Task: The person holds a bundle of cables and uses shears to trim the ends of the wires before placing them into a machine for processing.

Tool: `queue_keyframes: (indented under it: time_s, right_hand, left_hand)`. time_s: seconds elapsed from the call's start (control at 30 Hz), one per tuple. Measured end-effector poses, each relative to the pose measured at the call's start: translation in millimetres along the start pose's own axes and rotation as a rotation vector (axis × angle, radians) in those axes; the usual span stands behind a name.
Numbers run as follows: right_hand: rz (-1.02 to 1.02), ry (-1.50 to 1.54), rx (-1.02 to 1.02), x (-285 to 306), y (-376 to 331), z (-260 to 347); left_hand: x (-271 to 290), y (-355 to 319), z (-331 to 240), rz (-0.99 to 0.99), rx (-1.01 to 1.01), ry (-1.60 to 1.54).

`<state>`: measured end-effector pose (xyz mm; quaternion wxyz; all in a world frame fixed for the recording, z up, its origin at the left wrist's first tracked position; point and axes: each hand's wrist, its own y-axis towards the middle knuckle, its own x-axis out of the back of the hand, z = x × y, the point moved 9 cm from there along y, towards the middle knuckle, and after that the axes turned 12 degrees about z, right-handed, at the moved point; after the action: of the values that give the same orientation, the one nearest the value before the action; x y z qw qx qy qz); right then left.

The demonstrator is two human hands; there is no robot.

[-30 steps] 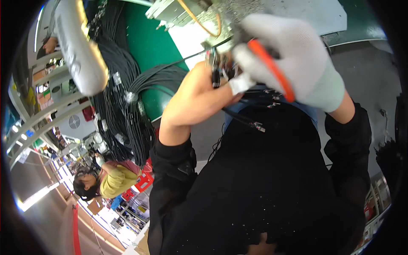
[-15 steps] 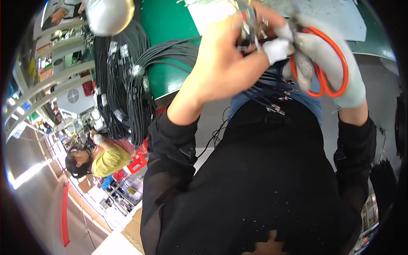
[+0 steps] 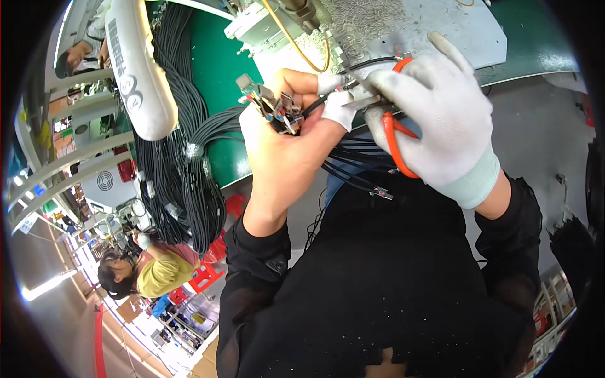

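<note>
Two hands (image 3: 287,142), metal-tipped black cables (image 3: 277,112), orange-handled scissors (image 3: 396,142)

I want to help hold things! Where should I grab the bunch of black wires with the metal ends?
Take the bunch of black wires on the plain black part below the metal ends, coming from underneath. The ends stick up sharp and spread out above the left hand, and the right hand with the orange scissors is busy beside them, so the loose hanging part is probably safest.

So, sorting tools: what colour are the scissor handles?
Orange handles, in the gloved right hand; head view.
</note>
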<state>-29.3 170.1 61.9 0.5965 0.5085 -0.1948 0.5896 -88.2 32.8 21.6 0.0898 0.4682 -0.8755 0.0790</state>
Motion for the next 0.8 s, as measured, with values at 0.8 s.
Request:
queue_keyframes:
  time_s: [0.8]
  right_hand:
    - [0.01,0.331,-0.066,-21,-13,-13]
  left_hand:
    - [-12,1,12,-0.012,-0.025,-0.15]
